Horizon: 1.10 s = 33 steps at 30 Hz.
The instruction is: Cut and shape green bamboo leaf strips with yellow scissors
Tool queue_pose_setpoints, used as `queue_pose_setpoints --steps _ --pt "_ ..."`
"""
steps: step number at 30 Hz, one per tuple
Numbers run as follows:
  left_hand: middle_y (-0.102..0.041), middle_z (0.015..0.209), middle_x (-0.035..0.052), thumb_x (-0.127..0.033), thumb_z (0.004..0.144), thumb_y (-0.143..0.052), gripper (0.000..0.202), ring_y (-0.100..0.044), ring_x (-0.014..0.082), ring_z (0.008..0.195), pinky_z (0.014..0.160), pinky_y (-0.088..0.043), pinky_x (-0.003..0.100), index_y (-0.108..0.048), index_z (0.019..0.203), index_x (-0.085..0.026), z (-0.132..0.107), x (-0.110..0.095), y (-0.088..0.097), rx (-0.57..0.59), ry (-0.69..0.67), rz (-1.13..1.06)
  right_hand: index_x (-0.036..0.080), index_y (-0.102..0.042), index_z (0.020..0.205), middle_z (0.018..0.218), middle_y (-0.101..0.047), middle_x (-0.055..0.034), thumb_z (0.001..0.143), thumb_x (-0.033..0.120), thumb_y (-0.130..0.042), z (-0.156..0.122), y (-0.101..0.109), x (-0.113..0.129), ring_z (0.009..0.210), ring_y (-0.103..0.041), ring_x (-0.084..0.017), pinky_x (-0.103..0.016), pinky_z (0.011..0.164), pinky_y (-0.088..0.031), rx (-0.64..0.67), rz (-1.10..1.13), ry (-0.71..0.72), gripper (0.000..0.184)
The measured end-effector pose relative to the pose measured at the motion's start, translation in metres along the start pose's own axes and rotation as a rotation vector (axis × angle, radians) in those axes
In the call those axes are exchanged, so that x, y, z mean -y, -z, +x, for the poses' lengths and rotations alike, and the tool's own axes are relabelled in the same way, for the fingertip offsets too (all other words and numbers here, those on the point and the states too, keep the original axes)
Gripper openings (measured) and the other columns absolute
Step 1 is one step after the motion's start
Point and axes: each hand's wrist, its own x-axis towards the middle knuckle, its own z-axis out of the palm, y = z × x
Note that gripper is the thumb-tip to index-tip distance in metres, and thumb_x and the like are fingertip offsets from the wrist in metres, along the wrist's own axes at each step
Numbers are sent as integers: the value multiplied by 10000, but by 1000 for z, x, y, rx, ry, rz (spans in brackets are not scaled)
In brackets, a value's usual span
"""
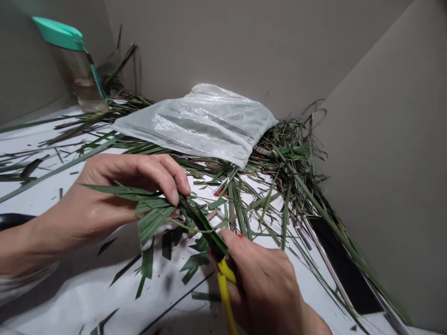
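Observation:
My left hand [129,188] is closed, its thumb and fingertips pinching a folded green leaf piece [157,214] with pointed, fan-like ends. From that pinch a dark green leaf strip [202,223] slants down to my right hand [261,274]. The right fingers are closed round a hand tool with yellow handles [226,293], and the thumb lies along the strip's lower end. The tool's head is mostly hidden by leaf and fingers, so whether it is scissors or pliers is unclear. Cut leaf scraps [195,263] lie on the white surface beneath both hands.
A white plastic bag [206,121] lies over leaf strips at the back. A bottle with a turquoise lid [59,35] stands back left. Heaped leaf strips [296,139] line the right wall, near a dark-screened phone [342,265]. A black object [14,220] shows behind my left wrist.

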Motion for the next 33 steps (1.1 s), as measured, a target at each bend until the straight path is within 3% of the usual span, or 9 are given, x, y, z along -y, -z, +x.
queue_pose_setpoints --steps 7,9,12,17,20,23,26,29,33 --pt "-722 868 47 -203 812 -748 28 -698 182 790 691 -573 264 -761 800 -225 2 4 -1 12 -5 22 231 -512 739 597 -553 55 989 334 -443 -6 0 3 449 -444 -103 -258 485 -325 123 134 -194 280" --pt "-735 873 43 -211 789 -762 66 -712 196 797 689 -590 269 -771 842 -249 1 6 -1 -16 -12 49 234 -491 738 606 -544 57 993 327 -444 -6 -1 3 458 -424 -107 -265 500 -318 97 178 -232 275" --pt "-753 886 21 -245 730 -805 157 -727 220 799 670 -618 277 -776 874 -298 0 7 -4 -101 86 70 229 -482 761 603 -529 63 984 293 -474 -4 -2 -1 457 -412 -99 -255 502 -317 45 202 -146 232" --pt "-755 817 -15 -271 588 -874 279 -699 184 721 632 -609 243 -762 841 -310 4 7 -12 -362 304 -69 217 -528 843 641 -577 55 923 223 -581 -2 -2 -13 514 -502 -105 -238 538 -360 -42 158 -27 96" --pt "-751 855 -21 -219 528 -890 380 -683 168 757 647 -592 230 -749 873 -293 7 11 -11 -497 348 -177 199 -571 932 660 -590 52 924 215 -585 -3 -3 -16 515 -509 -105 -240 543 -358 -12 136 -11 23" --pt "-737 894 -16 -189 561 -884 410 -673 135 793 654 -556 183 -737 940 -243 9 15 -5 -536 355 -233 175 -595 978 649 -586 44 927 203 -570 -3 -4 -19 496 -501 -111 -253 522 -338 1 128 27 64" --pt "-705 855 -28 -177 599 -868 418 -611 64 657 572 -492 123 -719 988 -205 12 16 2 -536 417 -280 173 -609 948 651 -612 33 925 195 -563 0 -2 -23 496 -533 -119 -259 519 -337 -5 113 12 56" --pt "-709 857 -4 -146 586 -827 369 -601 72 648 624 -532 156 -719 937 -178 15 16 7 -526 494 -367 177 -618 918 664 -645 9 933 213 -528 5 0 -31 512 -582 -146 -275 517 -318 108 42 -104 98" --pt "-728 945 44 -130 574 -778 378 -637 119 756 634 -539 181 -720 946 -170 18 14 11 -530 560 -388 174 -627 924 776 -718 -58 889 205 -555 17 3 -42 611 -656 -215 -292 546 -303 390 -156 -312 87"
